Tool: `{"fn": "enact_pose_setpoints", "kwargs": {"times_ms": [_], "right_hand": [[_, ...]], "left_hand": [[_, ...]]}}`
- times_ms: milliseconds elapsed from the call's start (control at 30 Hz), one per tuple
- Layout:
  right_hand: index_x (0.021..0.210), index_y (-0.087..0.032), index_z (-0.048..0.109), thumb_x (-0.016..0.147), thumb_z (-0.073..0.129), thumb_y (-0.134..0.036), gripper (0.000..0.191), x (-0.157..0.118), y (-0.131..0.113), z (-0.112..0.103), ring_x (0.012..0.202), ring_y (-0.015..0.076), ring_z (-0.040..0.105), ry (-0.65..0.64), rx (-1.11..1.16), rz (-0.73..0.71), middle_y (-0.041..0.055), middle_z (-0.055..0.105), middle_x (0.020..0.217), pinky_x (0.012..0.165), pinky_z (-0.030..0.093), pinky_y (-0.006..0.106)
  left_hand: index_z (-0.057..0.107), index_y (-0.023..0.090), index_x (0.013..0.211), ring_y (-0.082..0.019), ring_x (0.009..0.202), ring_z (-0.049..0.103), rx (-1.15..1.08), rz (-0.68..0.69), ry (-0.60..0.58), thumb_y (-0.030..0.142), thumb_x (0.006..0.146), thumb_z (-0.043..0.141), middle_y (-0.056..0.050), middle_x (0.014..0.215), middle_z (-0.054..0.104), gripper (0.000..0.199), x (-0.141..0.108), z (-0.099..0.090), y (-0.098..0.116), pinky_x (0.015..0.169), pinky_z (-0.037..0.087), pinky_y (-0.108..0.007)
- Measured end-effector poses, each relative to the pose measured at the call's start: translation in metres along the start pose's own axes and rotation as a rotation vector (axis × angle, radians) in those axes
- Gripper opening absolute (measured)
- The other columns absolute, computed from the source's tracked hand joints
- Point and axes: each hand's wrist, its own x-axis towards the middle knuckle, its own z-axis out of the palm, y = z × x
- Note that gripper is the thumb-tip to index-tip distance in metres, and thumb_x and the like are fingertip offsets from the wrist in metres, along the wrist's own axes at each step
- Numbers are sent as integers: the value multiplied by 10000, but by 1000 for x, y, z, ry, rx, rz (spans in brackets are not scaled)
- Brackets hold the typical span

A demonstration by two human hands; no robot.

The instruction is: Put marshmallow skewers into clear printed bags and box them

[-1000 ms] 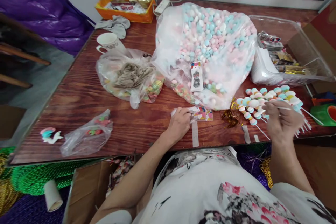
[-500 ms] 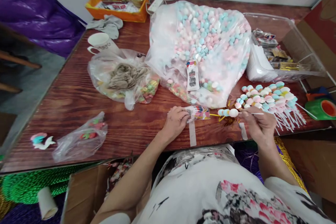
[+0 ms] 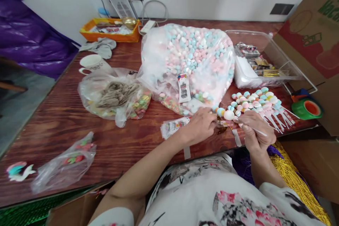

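My right hand (image 3: 258, 130) is closed on a thin white stick (image 3: 261, 133). Pastel balls (image 3: 228, 114) in white and blue sit in a row by its far end. My left hand (image 3: 202, 124) has come up to these balls with its fingers closed. A small pinkish, see-through strip (image 3: 225, 123) shows between the two hands; I cannot make out whether my left fingers hold it. Under my left wrist, a clear printed packet (image 3: 172, 127) lies flat on the table. Beyond my right hand is a pile of similar ball sticks (image 3: 256, 102).
A big clear bag of pastel balls (image 3: 196, 53) fills the middle, with a printed label (image 3: 184, 88) on it. Left of it are a smaller bag (image 3: 116, 95) and a mug (image 3: 92, 63). At right stand a clear plastic bin (image 3: 243, 77) and green tape (image 3: 304, 109).
My left hand has let go of the printed packet and moved right to the balls. My right hand still holds the stick. The view has tilted up and shifted right.
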Motion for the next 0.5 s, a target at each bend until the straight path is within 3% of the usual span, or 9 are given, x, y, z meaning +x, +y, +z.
{"fn": "enact_pose_setpoints", "kwargs": {"times_ms": [100, 267, 333, 400, 500], "right_hand": [[902, -271, 710, 856, 617, -242, 107, -2, 4, -8, 716, 207, 688, 134, -35, 40, 7, 725, 764, 736, 555, 460], [818, -223, 712, 845, 640, -260, 85, -3, 25, -22, 657, 161, 663, 537, 9, 274, 1, 685, 764, 694, 550, 382], [785, -205, 697, 838, 648, -248, 83, -4, 39, -27, 606, 125, 646, 646, 120, 390, -12, 671, 770, 664, 544, 335], [768, -193, 672, 838, 645, -266, 105, -6, 52, -31, 593, 106, 638, 678, 223, 493, -19, 663, 768, 658, 545, 311], [757, -192, 637, 838, 636, -272, 114, -13, 63, -34, 607, 96, 635, 666, 301, 558, -31, 651, 755, 671, 552, 298]], "left_hand": [[665, 149, 689, -187, 661, 582, -10, -84, -79, 75, 762, 489, -64, 658, 630, 204, 21, 31, -9, 659, 433, -302], [627, 162, 591, -160, 585, 542, -37, -20, -212, 77, 731, 481, -43, 593, 619, 219, 24, 65, -12, 597, 376, -282], [640, 170, 584, -153, 573, 538, -61, 2, -296, 89, 732, 495, -27, 569, 610, 222, 23, 65, -10, 601, 383, -275], [673, 186, 625, -154, 613, 563, -86, 44, -336, 116, 760, 516, -18, 601, 629, 219, 21, 58, -6, 632, 408, -269], [709, 207, 711, -186, 791, 605, -45, 124, -263, 152, 825, 537, -45, 790, 670, 213, 16, 40, 3, 746, 455, -304]]}}
